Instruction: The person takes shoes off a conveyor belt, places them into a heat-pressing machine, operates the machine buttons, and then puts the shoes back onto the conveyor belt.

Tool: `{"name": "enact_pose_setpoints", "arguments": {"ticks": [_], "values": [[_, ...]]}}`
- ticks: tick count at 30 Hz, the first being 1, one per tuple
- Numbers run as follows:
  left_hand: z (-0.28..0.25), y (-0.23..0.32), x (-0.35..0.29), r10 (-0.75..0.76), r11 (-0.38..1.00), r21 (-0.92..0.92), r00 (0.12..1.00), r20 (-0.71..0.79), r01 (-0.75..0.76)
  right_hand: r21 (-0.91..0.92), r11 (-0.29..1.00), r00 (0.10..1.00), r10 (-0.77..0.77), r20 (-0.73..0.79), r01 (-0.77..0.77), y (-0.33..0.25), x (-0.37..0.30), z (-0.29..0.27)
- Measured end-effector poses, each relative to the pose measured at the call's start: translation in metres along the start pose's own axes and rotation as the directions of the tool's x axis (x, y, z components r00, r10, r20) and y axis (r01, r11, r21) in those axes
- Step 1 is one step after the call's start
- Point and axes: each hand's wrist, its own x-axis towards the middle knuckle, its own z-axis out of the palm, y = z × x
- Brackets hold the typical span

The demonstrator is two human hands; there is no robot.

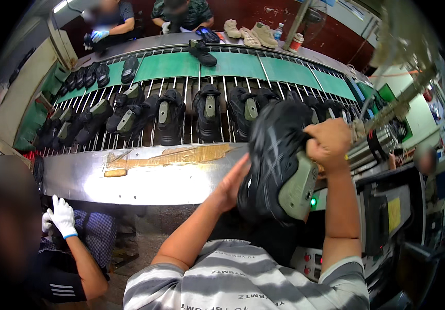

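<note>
Close in front of me, a black shoe (269,150) is held up and tilted, with an olive-green shoe last (297,188) set inside it. My right hand (331,142) is closed in a fist on its upper right part; what exactly the fingers grip there is hidden. Against the shoe's left side presses my left hand (230,183), its fingers partly hidden behind the shoe. Some blur on the shoe suggests motion. Just beyond, more black shoes on lasts stand in a row on the metal-bar rack, such as one black shoe (208,111).
A steel ledge (181,178) with torn brown tape (170,157) runs before the rack. Behind lies a green belt (170,64) carrying black shoes. At lower left a co-worker's white-gloved hand (62,217) is near. Two people work across the line. Machine controls (307,261) stand at my right.
</note>
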Motion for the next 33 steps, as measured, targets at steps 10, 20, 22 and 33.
{"name": "enact_pose_setpoints", "arguments": {"ticks": [10, 20, 22, 33], "values": [[0.093, -0.056, -0.057, -0.280, 0.960, 0.025, 0.960, -0.020, 0.280, 0.300, 0.801, 0.788, 0.583, -0.196, -0.518, -0.089, -0.066, -0.094], [0.176, -0.145, -0.008, -0.614, 0.747, 0.077, 0.640, 0.462, 0.661, 0.982, -0.137, -0.046, 0.990, 0.132, -0.131, -0.143, -0.262, -0.159], [0.172, -0.187, -0.004, -0.741, 0.670, 0.462, 0.549, 0.385, 0.581, 0.959, -0.283, 0.154, 0.947, 0.280, -0.008, -0.167, -0.279, -0.183], [0.131, -0.358, -0.027, -0.878, 0.110, 0.914, 0.393, 0.274, -0.391, 0.899, 0.438, -0.281, 0.861, -0.425, -0.018, -0.237, -0.432, -0.413]]}}
